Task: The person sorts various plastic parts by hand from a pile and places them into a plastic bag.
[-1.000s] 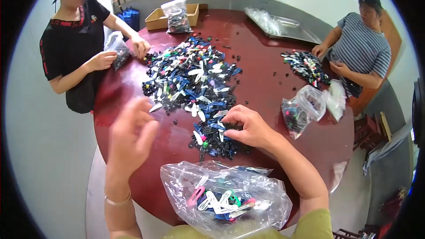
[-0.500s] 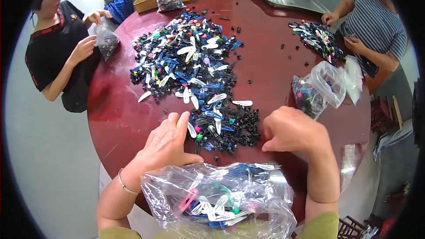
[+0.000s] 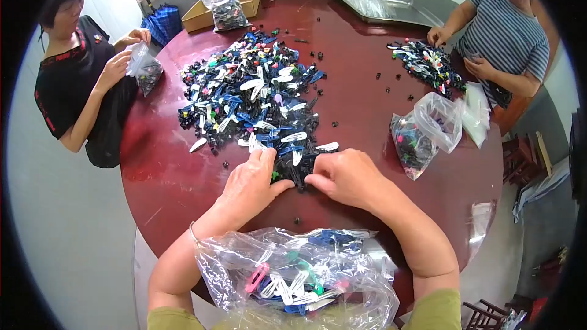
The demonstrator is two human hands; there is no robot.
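A big pile of hair clips (image 3: 244, 95), white, blue and black with small coloured ones, spreads over the dark red table (image 3: 361, 85). My left hand (image 3: 251, 183) lies against the left side of the pile's near end, thumb apart from its stretched fingers. Opposite it, my right hand (image 3: 345, 174) is curled with its fingers round black clips (image 3: 296, 168); their exact number is hidden. Both thumbs point inward at the front of this cluster. Close to my body, a clear plastic bag (image 3: 244, 247) holds white, blue, pink and green snap clips.
A filled bag (image 3: 413, 146) stands to the right, near flat clear bags (image 3: 477, 113). Two co-workers sit across: one holds a bag (image 3: 145, 70), the other handles a smaller clip pile (image 3: 428, 64). Behind are a cardboard box (image 3: 251, 3) and a metal tray (image 3: 391, 15).
My right hand has moved left and my left hand slightly right, closing in on the pile's near end. The loose black clips there are pushed together and farther from me.
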